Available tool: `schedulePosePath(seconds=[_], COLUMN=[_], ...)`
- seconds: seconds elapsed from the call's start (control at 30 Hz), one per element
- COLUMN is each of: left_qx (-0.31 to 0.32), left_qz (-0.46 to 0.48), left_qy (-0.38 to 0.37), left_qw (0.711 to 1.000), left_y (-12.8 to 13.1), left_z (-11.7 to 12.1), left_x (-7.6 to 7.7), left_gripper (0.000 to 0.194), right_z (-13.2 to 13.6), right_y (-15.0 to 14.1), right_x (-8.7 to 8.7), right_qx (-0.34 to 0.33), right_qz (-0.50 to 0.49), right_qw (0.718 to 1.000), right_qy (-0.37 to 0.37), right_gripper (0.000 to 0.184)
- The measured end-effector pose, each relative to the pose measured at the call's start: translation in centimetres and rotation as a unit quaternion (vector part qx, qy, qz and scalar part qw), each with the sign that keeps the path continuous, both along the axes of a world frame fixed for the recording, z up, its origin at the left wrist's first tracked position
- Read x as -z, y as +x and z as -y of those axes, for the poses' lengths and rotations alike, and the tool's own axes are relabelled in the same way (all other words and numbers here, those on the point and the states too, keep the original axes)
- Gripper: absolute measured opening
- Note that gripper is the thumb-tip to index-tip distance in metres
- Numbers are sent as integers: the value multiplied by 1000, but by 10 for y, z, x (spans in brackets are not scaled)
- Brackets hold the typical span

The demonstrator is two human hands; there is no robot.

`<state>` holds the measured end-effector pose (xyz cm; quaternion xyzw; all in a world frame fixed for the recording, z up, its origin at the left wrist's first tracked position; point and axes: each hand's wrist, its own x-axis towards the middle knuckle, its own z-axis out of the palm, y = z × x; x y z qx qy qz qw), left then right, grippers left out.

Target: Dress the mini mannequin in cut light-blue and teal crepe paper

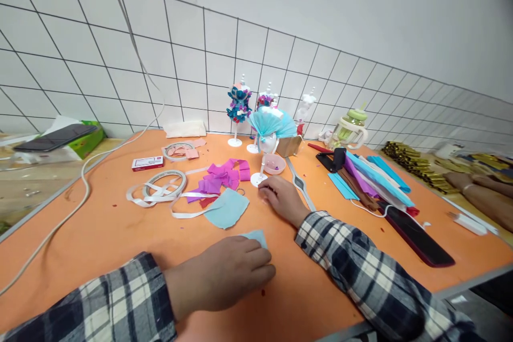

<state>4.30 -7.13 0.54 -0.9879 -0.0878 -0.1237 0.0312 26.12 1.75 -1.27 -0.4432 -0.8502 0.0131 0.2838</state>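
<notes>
My left hand (226, 270) is closed at the front of the table, and a piece of light blue crepe paper (256, 236) sticks out behind its fingers. My right hand (284, 200) has its fingers curled down at the white base (257, 179) of a small dress-form stand; what its fingertips hold is hidden. That form wears a pleated light blue paper skirt (266, 122). Between the hands and the tape lies a larger light blue paper piece (227, 208), beside purple paper strips (220, 176).
Rolls of white tape (164, 184) and a small red-white box (147, 163) lie left. Behind stand a flower-covered dress form (239, 104), a pink bowl (274, 164) and a green-lidded bottle (349, 128). Folded coloured paper (377, 176) and a phone (419, 235) lie right. Another person's arm (484, 195) shows far right.
</notes>
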Motion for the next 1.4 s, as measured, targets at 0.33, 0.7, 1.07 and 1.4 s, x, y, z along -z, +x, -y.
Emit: schedulePosePath(seconds=[0.33,0.7,1.07,1.4], left_qx=[-86,26,-28,-32], left_qz=[-68,-26,-31,-38], left_qy=[-58,-138,-84,-59], left_qw=[992,990,996,997], left_y=[9,-13,-10,-4], left_z=[2,-17,-11,-10], left_x=[-3,-12,-10,-8], left_gripper=[12,19,12,19], right_z=[-30,-7,-18,-16], right_y=[-89,4,36,4], right_x=[-8,-27,-10,1], right_qx=[-65,-45,-54,-20], right_qz=[-42,75,82,-9], right_qw=[997,989,991,999], right_qy=[7,-119,-87,44], right_gripper=[31,13,16,26])
